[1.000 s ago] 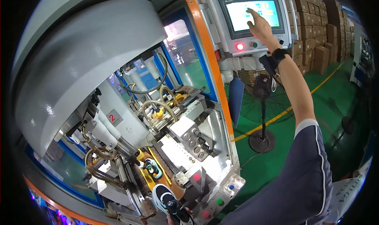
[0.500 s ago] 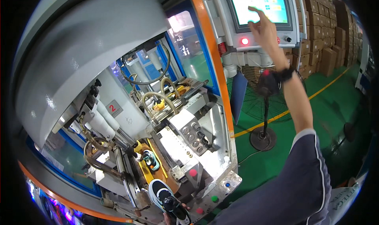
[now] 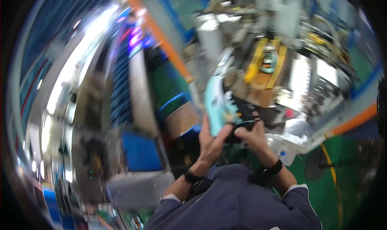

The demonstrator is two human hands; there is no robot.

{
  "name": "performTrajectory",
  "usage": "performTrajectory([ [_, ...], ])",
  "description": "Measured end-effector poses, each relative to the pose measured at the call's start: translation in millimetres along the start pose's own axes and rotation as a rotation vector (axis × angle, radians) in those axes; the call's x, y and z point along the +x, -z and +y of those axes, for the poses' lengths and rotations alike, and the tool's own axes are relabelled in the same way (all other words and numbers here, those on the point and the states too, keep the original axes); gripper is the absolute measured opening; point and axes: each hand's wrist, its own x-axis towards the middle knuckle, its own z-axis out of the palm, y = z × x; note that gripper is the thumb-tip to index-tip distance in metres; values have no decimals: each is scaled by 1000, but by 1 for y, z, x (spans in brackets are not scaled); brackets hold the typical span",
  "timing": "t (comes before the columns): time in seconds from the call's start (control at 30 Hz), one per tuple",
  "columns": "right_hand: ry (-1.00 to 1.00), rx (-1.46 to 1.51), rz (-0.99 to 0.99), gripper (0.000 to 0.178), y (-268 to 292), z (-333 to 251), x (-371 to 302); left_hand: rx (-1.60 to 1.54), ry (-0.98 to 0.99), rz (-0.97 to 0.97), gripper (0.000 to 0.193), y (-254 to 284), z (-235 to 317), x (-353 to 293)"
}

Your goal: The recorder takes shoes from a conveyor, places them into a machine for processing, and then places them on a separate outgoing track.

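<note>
A sneaker (image 3: pixel 217 105) with a pale turquoise sole and a black and white upper is held in front of me by both hands, tilted so its sole faces left. My left hand (image 3: pixel 210 143) grips its near end from the left, thumb on the shoe. On the other side, my right hand (image 3: pixel 254 138) closes on the dark upper near the opening. Motion blur softens the fingertips. Beyond the shoe, another light-coloured shoe (image 3: pixel 268 60) sits between the yellow guides (image 3: pixel 254 64) of the machine.
The machine's orange frame edge (image 3: pixel 155 32) runs past on the left, with another orange edge (image 3: pixel 354 119) at the right. Left of me are a blue-rimmed bin (image 3: pixel 183 119), a blue panel (image 3: pixel 141 151) and a blurred conveyor-like line (image 3: pixel 121 88).
My right hand has left the touchscreen and come down onto the sneaker. The sneaker is lifted and now in both hands. My view has swung left.
</note>
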Motion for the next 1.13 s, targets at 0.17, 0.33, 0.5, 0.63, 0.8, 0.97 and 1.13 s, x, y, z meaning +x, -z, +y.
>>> performTrajectory([
  [0.17, 48, 197, -206, 69, -74, 14, 10, 13, -77, 110, 81, 67, 5, -48],
  [0.33, 44, 122, -307, 64, -143, 32, 8, 25, -14, 177, 71, 154, 26, -88],
  [0.5, 54, -15, -507, 64, -223, 56, -9, -32, 46, 317, 46, 226, 6, -113],
  [0.63, -50, 19, -675, 65, -251, 46, -32, -367, 107, 445, 50, 259, -13, -130],
  [0.8, 424, -858, -270, 35, -166, 162, -8, -590, 326, 359, 52, 278, -57, -140],
  [0.97, 361, -1468, 71, 22, -30, 257, 9, -599, 420, 317, 55, 271, -67, -150],
  [1.13, 181, -1599, -258, 37, 4, 272, 29, -798, 342, 199, 67, 239, -66, -135],
])
